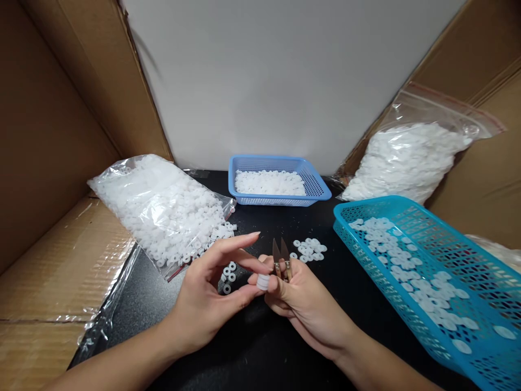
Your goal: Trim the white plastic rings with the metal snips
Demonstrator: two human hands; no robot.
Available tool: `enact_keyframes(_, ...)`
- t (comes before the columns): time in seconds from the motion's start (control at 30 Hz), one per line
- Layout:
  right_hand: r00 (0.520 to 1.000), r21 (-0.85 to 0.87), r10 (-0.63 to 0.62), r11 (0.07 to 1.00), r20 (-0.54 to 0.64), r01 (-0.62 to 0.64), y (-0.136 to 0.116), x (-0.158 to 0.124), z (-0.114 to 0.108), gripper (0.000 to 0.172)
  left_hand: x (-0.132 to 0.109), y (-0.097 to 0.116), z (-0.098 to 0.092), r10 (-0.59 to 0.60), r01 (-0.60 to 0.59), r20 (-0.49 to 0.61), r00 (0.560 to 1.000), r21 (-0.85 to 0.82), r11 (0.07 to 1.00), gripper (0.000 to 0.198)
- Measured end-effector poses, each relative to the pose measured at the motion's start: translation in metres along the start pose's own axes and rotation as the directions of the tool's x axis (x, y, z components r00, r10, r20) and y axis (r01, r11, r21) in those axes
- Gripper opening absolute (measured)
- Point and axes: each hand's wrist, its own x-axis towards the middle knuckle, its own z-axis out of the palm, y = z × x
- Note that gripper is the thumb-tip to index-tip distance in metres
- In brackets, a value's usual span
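Between the thumb and fingertips of my left hand is a short stack of white plastic washers, held in a pinch. My right hand is closed around a pair of thread snips, whose two pointed blades stick up, slightly apart. Its thumb and fingertips also touch the washer stack, so both hands meet there. Just beyond the right hand lies a loose group of flat white discs. Loose white washers lie behind the left fingers, partly hidden by them.
A clear bag of white washers spills at left. A blue basket with white pieces stands at the back. At right is a turquoise basket holding white discs, with another filled bag behind it. Cardboard walls flank the black table.
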Motion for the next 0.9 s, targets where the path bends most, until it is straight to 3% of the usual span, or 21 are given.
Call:
enact_keyframes(0.27,0.993,0.033,0.028,0.999,0.117,-0.032,0.0012,0.0012,-0.0016,0.049,-0.0007,-0.0021,0.0001,-0.001,0.001,-0.027,1.000,0.022,1.000,0.058)
enact_keyframes(0.9,0.996,0.005,0.026,1.000,0.080,-0.026,0.0006,0.0005,-0.0022,0.053,-0.0038,-0.0043,0.0003,0.042,-0.041,-0.007,0.999,0.094,0.995,0.064)
